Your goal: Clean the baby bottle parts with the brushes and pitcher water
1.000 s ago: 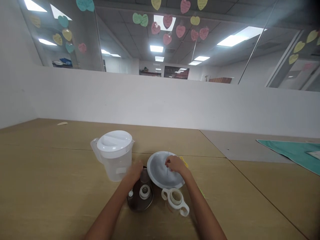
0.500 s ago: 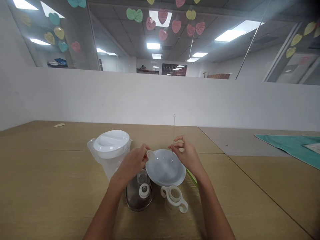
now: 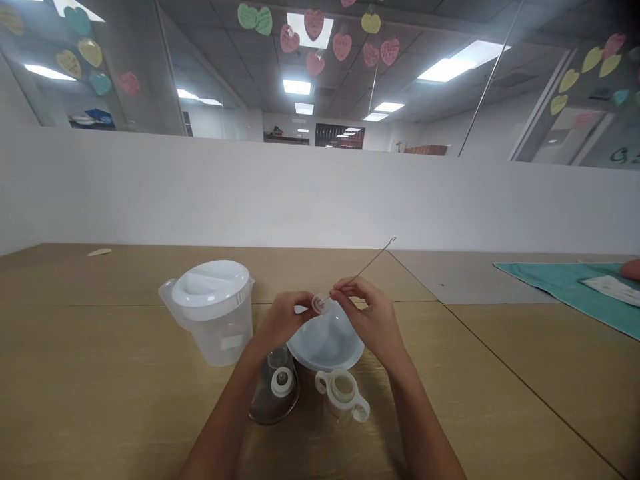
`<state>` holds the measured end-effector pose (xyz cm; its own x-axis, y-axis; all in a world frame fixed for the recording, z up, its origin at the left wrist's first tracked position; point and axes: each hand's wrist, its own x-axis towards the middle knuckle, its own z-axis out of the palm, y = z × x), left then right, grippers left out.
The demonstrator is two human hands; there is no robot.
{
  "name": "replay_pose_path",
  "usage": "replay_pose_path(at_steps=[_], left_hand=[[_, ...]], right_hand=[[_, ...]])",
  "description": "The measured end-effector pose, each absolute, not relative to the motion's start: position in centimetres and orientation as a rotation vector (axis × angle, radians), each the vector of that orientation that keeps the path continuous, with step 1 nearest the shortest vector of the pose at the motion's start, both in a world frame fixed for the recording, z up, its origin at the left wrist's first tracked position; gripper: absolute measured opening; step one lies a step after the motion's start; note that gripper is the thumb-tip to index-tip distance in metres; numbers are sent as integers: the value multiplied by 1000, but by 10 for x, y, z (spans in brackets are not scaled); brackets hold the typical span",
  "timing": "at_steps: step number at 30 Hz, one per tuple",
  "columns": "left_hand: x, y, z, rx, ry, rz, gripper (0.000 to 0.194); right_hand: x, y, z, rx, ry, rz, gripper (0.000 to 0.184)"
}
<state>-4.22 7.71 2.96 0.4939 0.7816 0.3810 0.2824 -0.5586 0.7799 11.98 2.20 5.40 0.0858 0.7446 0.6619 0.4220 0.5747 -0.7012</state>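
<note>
My left hand (image 3: 287,319) pinches a small translucent round piece (image 3: 320,304), like a bottle nipple, above the far side of a pale bowl (image 3: 327,343). Between the fingertips of my right hand (image 3: 367,313) is a thin wire with a looped end (image 3: 376,257), like a straw brush's stem. It slants up to the right; its lower end meets the round piece, and whether it goes inside I cannot tell. Below my left wrist, a metal tray (image 3: 267,407) carries a white ring-shaped part (image 3: 283,381) and a clear cup (image 3: 277,358). A two-handled clear bottle (image 3: 343,393) stands before the bowl.
Left of the bowl stands a lidded translucent pitcher (image 3: 220,320). A teal cloth (image 3: 545,277) with a white item (image 3: 613,288) lies far right, where part of another person's hand (image 3: 631,269) shows. A white wall (image 3: 320,197) rises behind the table.
My left hand has lifted the round piece from the tray area and brought it right, over the bowl. My right hand has raised the wire from the bowl and tilted it against the piece.
</note>
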Motion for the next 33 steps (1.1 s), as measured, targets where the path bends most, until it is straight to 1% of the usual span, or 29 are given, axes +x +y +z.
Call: replay_pose_path(at_steps=[10, 17, 29, 33], left_hand=[[-40, 80, 27, 1978, 778, 1030, 27], [-25, 70, 29, 2063, 826, 1066, 27], [-16, 69, 21, 2002, 799, 1078, 29], [-16, 67, 20, 2031, 833, 1071, 28]], right_hand=[[130, 24, 53, -1026, -1460, 285, 7], [127, 29, 52, -1210, -1510, -44, 6], [137, 32, 48, -1147, -1489, 212, 10], [135, 31, 48, -1201, -1433, 148, 11]])
